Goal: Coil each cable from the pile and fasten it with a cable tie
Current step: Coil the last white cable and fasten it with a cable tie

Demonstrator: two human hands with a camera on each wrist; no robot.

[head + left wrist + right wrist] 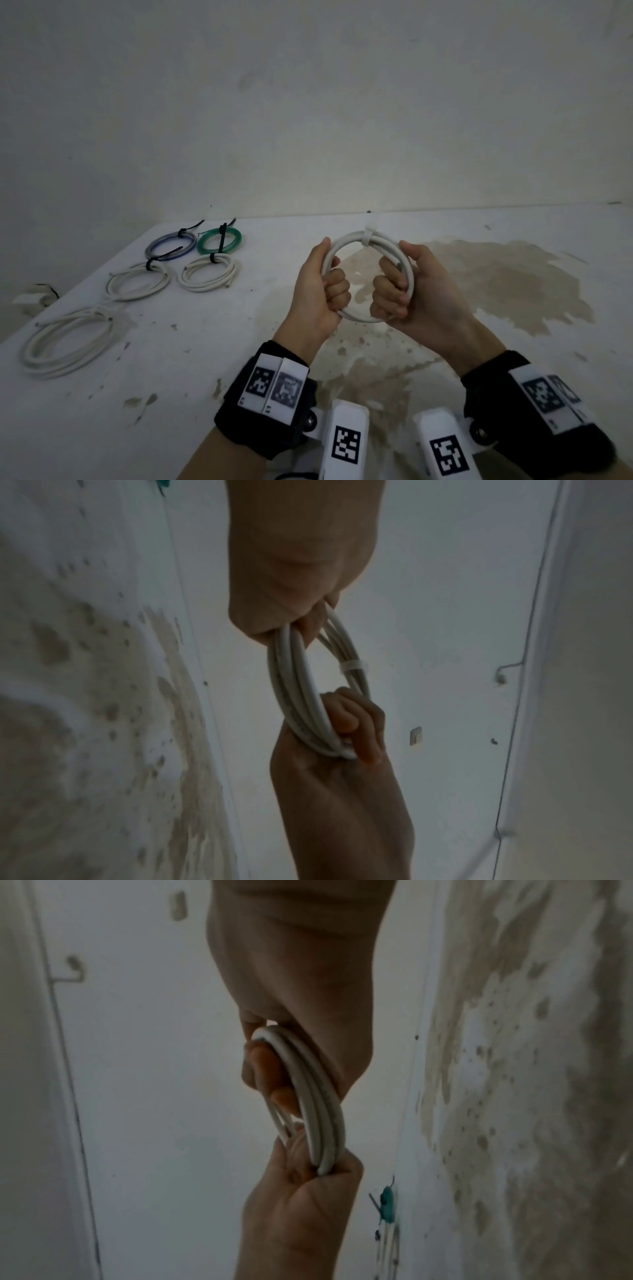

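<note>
Right now you hold the white coil [371, 274] up off the bench [205, 342], your left hand [320, 291] wrapped round its left side and your right hand [407, 291] round its right, each grip closed on the loops so they stay stacked. That leaves the white cable tie [370, 236] clear at the top, probably so you can check it. Four tied coils [191, 260] lie grouped at the far left; one loose cable [68, 339] waits nearer you.
</note>
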